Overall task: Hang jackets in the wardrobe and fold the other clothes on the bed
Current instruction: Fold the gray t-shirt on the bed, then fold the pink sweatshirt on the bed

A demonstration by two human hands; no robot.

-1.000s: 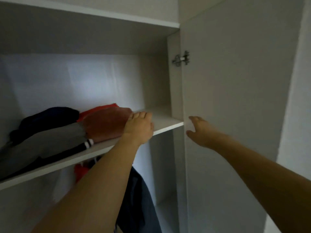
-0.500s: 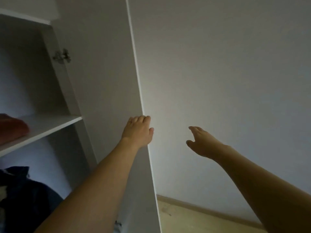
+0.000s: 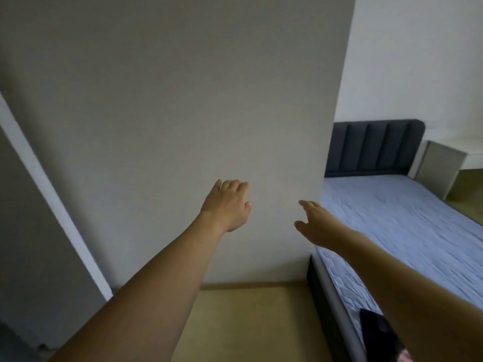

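Note:
My left hand (image 3: 226, 205) is stretched out in front of a plain wall, empty, fingers loosely apart. To its right, my right hand (image 3: 317, 224) is also empty and open, hanging over the near corner of the bed (image 3: 407, 218). A light blue quilted mattress covers the bed. A dark garment (image 3: 377, 326) lies on its near edge, partly hidden under my right forearm. The wardrobe door (image 3: 31, 218) shows only as a grey panel with a white edge at the far left. The wardrobe's inside is out of view.
A dark padded headboard (image 3: 376, 147) stands at the bed's far end, with a pale bedside cabinet (image 3: 439, 168) to its right. A yellowish floor (image 3: 248, 322) runs between wardrobe and bed. A blank wall (image 3: 183, 100) fills the middle.
My view has swung right, from the wardrobe shelf with folded clothes, past the door, to the wall and bed. My left hand has left the door's edge. Both hands stay empty.

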